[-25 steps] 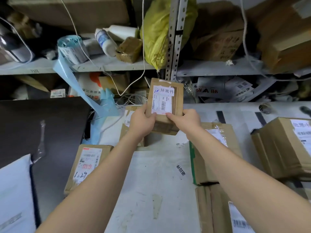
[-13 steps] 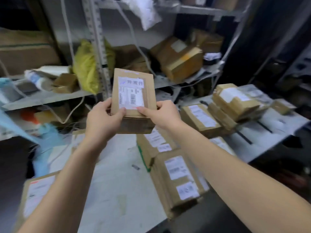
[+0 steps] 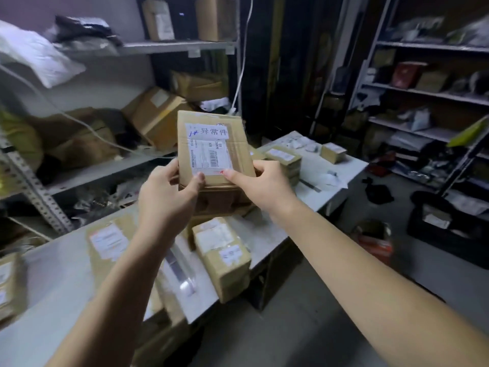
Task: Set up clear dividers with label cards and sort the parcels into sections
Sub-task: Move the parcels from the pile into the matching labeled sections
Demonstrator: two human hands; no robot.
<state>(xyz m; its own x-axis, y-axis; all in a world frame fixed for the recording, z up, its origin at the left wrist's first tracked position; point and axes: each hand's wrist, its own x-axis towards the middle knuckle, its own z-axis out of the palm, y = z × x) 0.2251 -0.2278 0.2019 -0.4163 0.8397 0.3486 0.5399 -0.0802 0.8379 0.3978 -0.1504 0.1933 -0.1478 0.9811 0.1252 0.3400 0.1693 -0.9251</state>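
A small cardboard parcel (image 3: 238,144) with a white shipping label and a handwritten white card on top is held up in front of me, above the white table (image 3: 63,263). My left hand (image 3: 165,200) grips its lower left edge, thumb on the label. Its lower right edge is gripped by my right hand (image 3: 260,188), thumb also on the label. Below them, more labelled cardboard parcels (image 3: 222,255) lie on the table. No clear divider is recognisable in view.
A stack of parcels (image 3: 284,160) and a small box (image 3: 333,152) sit at the table's far right end. Metal shelves (image 3: 148,46) crammed with boxes and bags stand behind; another shelf unit (image 3: 434,94) lines the right wall. Dark bins (image 3: 447,226) stand on the grey floor.
My view has swung from the left part of the table to its right end and the room beyond. Both hands still hold the same parcel, carried along to the right.
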